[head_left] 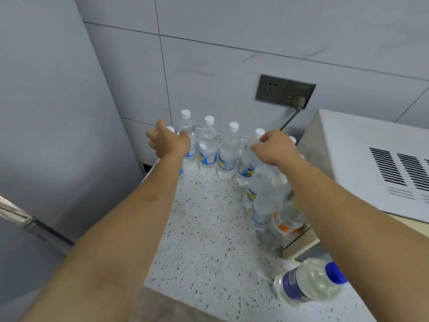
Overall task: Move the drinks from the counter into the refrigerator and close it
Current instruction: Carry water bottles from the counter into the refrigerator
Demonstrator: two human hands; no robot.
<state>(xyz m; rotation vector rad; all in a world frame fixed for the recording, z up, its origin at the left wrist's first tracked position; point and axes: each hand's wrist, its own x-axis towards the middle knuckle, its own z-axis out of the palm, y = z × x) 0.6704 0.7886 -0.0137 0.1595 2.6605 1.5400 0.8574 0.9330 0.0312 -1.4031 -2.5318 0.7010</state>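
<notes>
Several clear water bottles with white caps stand in a row along the back of the speckled counter, with more beside the microwave. My left hand curls round the neck of the leftmost bottle, whose cap peeks out behind my fingers. My right hand grips the top of a bottle at the right end of the row. One bottle with an orange label stands further forward. A blue-capped bottle lies on its side at the front right. The grey refrigerator stands to the left.
A white microwave fills the right side of the counter, and its cord runs to a grey wall socket. The refrigerator's metal handle shows at the left edge. A narrow gap separates the counter from the refrigerator.
</notes>
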